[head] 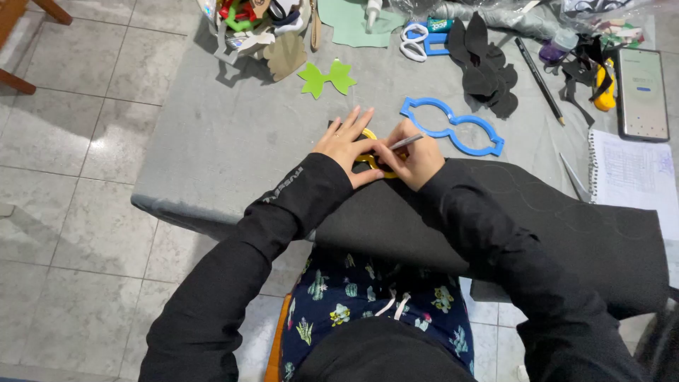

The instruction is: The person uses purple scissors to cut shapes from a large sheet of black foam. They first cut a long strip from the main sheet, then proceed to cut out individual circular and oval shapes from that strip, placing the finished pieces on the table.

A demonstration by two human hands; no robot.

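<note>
Under the left hand (344, 143), fingers spread flat, a thin yellow template (373, 160) looks light and bendy, while the right hand (417, 157) pinches a pen (405, 142) just beside it.

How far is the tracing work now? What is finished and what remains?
Done: faint traced outlines show on the dark foam sheet. In hand: the left hand presses the yellow template flat while the right hand runs a pen around it. Left: nothing on this sheet is cut out yet; the blue template lies aside.
</note>
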